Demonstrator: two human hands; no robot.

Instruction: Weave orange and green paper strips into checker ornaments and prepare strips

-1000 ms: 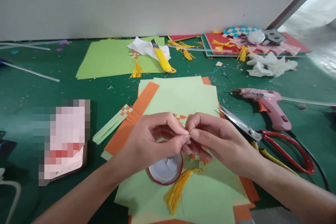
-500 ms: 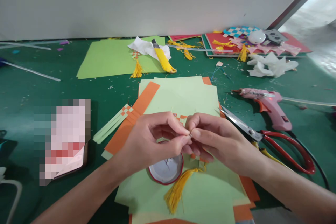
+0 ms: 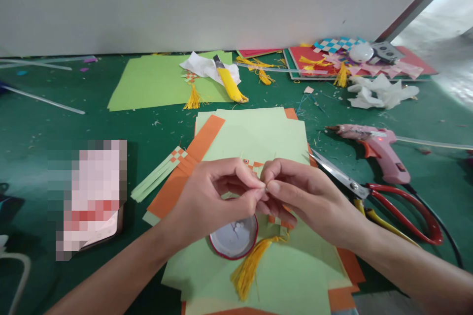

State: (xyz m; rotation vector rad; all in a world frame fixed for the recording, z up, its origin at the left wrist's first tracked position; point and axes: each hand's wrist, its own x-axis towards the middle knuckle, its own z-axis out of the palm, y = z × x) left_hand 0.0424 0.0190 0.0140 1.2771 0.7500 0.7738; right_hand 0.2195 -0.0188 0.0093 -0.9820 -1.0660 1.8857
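Observation:
My left hand (image 3: 225, 197) and my right hand (image 3: 306, 197) meet fingertip to fingertip over a stack of pale green paper (image 3: 258, 133). Both are closed in a pinch on something tiny, too small to name. Under them lies a round white lid (image 3: 231, 238) with a red rim and small white bits in it. A yellow tassel (image 3: 251, 266) hangs from a woven orange and green paper piece (image 3: 277, 224), which my right fingers partly cover. Left of my left hand, woven pale green strips (image 3: 158, 174) rest against an orange paper strip (image 3: 207, 138).
At right lie red-handled scissors (image 3: 354, 187) and a pink glue gun (image 3: 380, 147) with a cord. A phone (image 3: 99, 192), blurred out, is at left. Farther back are a yellow cutter (image 3: 229, 81), green sheets (image 3: 144, 81), crumpled tissue (image 3: 384, 91) and red boards (image 3: 303, 59).
Almost nothing differs. Both hands hold the same pinch, with the fingertips shifted very slightly to the left.

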